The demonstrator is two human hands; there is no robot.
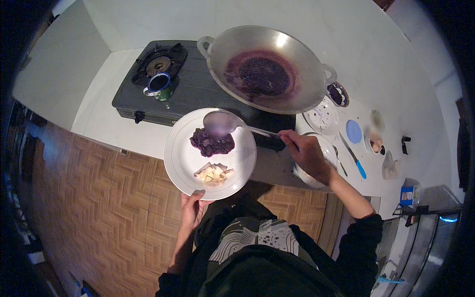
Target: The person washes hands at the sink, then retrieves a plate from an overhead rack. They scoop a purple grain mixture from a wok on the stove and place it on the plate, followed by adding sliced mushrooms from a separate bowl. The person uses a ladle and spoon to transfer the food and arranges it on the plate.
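Note:
My left hand (193,207) grips the near rim of a white plate (174,148), thumb on top, holding it in front of the stove. On the plate lie a dark purple, wet-looking mound of food (213,146) and, nearer me, a small heap of pale yellowish chopped pieces (214,173). My right hand (307,154) holds the handle of a large metal spoon (222,123), its bowl over the purple mound; whether the two touch I cannot tell. Beyond the plate, a metal wok (304,74) with two loop handles sits on the stove, dark purple liquid or residue (265,76) in its bottom.
An enamel mug (160,89) stands by the left burner (159,67) of the black gas stove (148,105). Right of the wok are a stained plate (322,118), a patterned bowl (338,94), a blue lid (353,131) and a blue-handled knife (354,157). A white bowl (310,178) is partly behind my right arm.

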